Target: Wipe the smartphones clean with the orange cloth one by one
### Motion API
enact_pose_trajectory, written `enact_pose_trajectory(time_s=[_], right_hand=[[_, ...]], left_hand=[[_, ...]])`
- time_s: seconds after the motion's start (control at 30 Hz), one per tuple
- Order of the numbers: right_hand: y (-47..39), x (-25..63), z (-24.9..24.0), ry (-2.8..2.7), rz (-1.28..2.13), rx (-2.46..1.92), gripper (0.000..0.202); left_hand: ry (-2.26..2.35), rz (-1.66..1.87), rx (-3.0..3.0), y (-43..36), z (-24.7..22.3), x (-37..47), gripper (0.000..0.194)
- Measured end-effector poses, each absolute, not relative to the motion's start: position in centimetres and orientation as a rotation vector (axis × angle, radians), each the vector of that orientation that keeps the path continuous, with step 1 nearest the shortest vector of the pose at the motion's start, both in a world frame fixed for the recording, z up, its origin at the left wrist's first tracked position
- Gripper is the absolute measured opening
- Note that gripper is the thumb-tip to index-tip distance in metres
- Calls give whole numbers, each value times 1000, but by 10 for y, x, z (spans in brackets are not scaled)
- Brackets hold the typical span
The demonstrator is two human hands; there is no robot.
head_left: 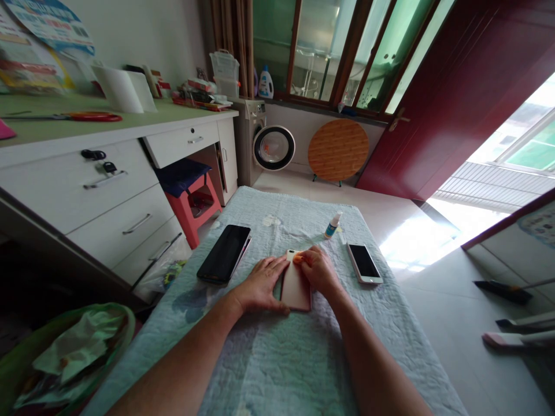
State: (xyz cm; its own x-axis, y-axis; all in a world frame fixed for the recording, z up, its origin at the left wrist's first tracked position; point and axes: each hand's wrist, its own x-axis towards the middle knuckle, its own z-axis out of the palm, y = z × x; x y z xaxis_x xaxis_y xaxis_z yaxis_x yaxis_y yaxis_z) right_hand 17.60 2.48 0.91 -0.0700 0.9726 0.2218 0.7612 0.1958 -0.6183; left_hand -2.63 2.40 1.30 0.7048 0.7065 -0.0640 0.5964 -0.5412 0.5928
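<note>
A pinkish phone (296, 289) lies back side up on the cloth-covered table (277, 370). My left hand (263, 284) rests along its left edge, fingers spread and thumb near the bottom corner. An orange cloth (298, 258) is pinched in my right hand (318, 268) and touches the phone's upper part beside the camera. To the left lies a large black phone (224, 254), apparently on top of another flat item. A white phone with a dark screen (364, 263) lies to the right. Behind my right hand stands a small spray bottle (333, 226).
Along the left wall runs a white desk (121, 202) with scissors and paper rolls on it. A red stool (197, 202) is beside the table's far left corner, and a green bin (125, 329) stands at the lower left.
</note>
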Motion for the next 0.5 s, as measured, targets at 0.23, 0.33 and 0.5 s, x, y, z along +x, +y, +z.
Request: enact_pose_trajectory(time_s=[0.23,0.33,0.5], right_hand=[[15,170,17,-2006,483,-1637,16],[17,171,13,-1950,457,-1628,20],[27,176,1,-1838,399,-1629,22]], left_hand=[[1003,219,2317,23,16,-26,112],[1001,232,2312,23,15,-26,112],[999,244,2315,24,14,-26,111]])
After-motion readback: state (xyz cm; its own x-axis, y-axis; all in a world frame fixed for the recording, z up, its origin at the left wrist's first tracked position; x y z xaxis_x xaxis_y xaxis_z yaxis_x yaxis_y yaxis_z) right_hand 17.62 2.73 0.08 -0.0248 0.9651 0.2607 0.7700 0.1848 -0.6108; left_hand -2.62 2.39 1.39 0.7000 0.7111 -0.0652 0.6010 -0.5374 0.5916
